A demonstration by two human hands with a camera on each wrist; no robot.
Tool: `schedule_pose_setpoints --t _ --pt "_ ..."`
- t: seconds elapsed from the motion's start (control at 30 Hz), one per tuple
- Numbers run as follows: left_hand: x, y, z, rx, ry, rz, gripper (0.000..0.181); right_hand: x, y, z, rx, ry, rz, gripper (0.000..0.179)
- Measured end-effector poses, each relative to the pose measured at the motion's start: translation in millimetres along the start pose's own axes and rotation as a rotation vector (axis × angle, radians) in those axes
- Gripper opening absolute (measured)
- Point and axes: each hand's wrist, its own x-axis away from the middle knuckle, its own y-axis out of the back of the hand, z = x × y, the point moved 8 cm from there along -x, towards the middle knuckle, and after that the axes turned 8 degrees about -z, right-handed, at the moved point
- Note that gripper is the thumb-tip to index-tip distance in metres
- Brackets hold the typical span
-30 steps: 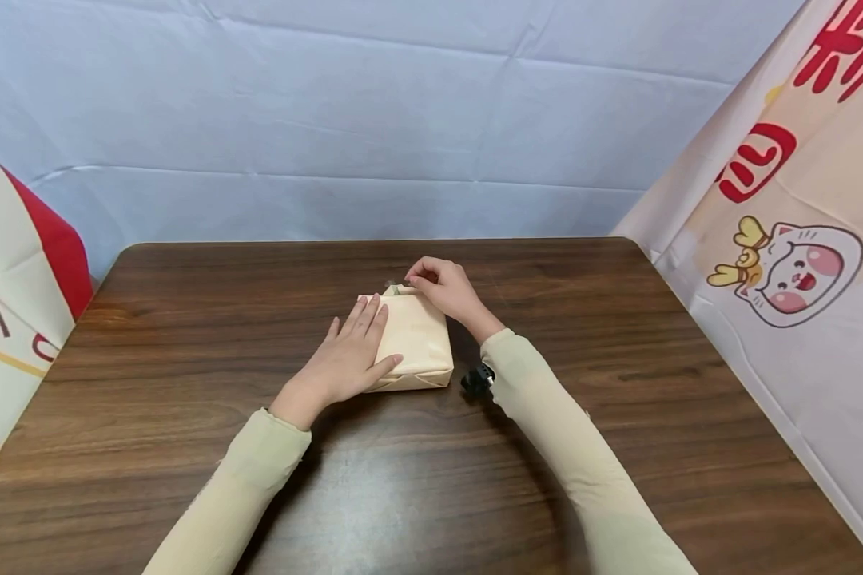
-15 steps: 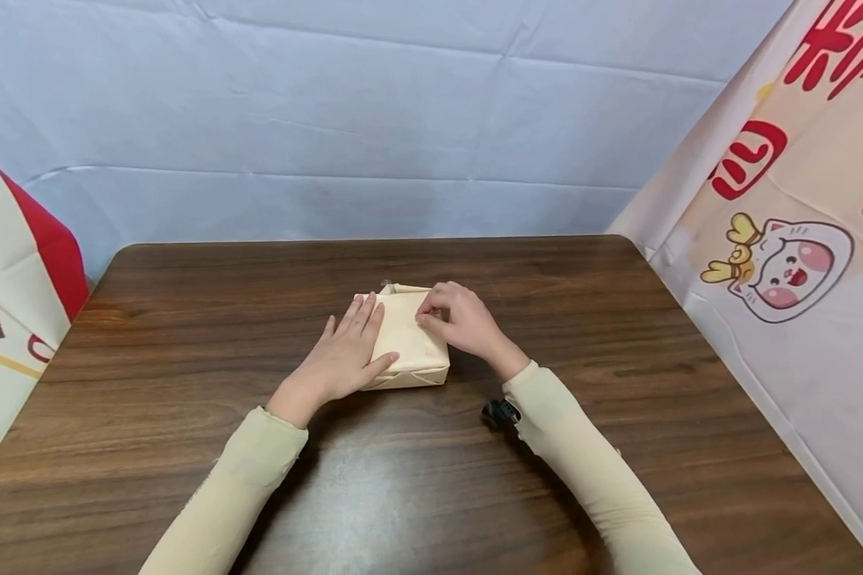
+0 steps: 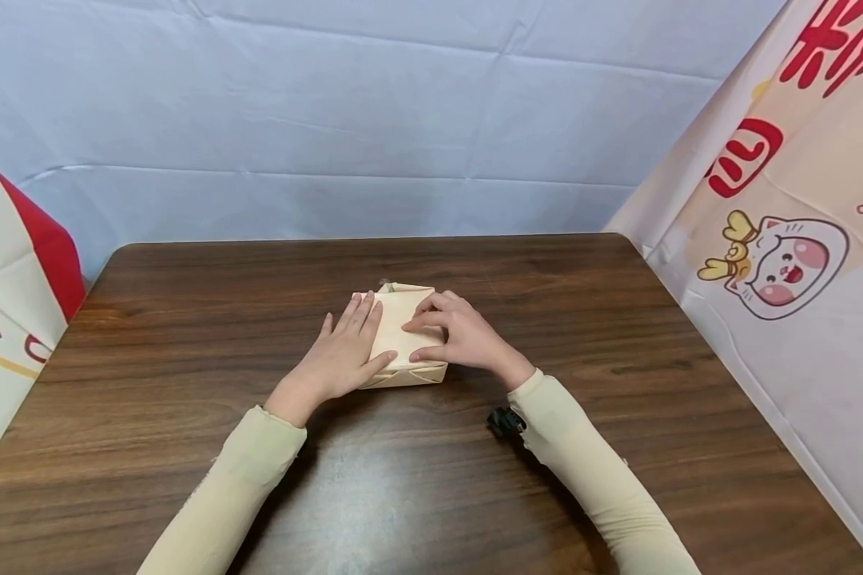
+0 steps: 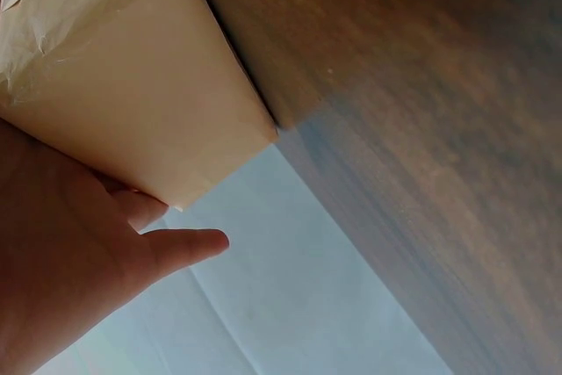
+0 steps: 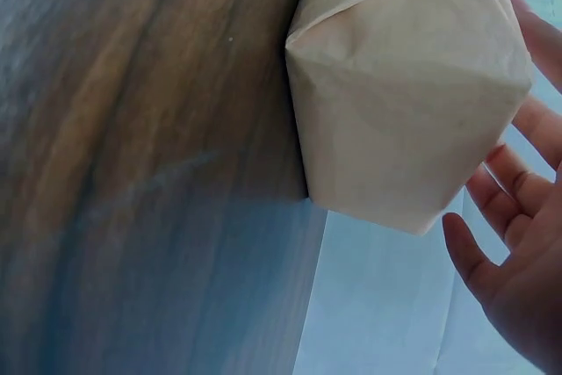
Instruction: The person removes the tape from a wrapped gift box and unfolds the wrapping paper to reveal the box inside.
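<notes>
A box wrapped in cream paper (image 3: 395, 327) sits on the table, its near end showing folded triangular flaps. At its far end the paper stands up in a fold. My left hand (image 3: 340, 350) rests flat on the left part of the top, fingers straight. Over the right part of the top is my right hand (image 3: 463, 331), fingers loosely bent and spread, the fingertips at the paper. In the right wrist view the right hand (image 5: 522, 243) holds nothing along the box's upper edge. Shiny clear tape (image 4: 53, 41) shows on a side in the left wrist view.
The dark wood-grain table (image 3: 187, 335) extends around the box. A pale cloth backdrop (image 3: 316, 120) hangs behind it, and printed cloths (image 3: 784, 263) flank both sides. A small black wrist camera (image 3: 505, 423) sits at the right sleeve.
My right hand has drawn back from the far edge of the box toward me, its pinched fingers spreading over the top. The left hand has stayed on the box.
</notes>
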Motion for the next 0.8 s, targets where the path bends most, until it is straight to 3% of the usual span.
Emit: schedule_pose_setpoints --t 0.27,0.43,0.63,0.8 --pt "0.1 -0.1 0.0 0.0 0.002 -0.005 0.079 0.6 -1.2 -0.3 -0.003 0.002 0.016 0.041" --pt "2.9 0.0 -1.2 -0.005 0.036 0.004 0.085 -0.6 -2.0 -2.8 -0.018 -0.004 0.076 0.043" --pt "10.9 5.6 -4.2 -0.06 0.061 -0.024 0.087 -3.4 2.2 -9.4 -0.049 -0.002 0.156 0.038" --pt "18.1 14.0 -9.1 -0.135 0.074 -0.074 0.083 -6.6 8.1 -15.6 -0.045 -0.002 0.164 0.035"
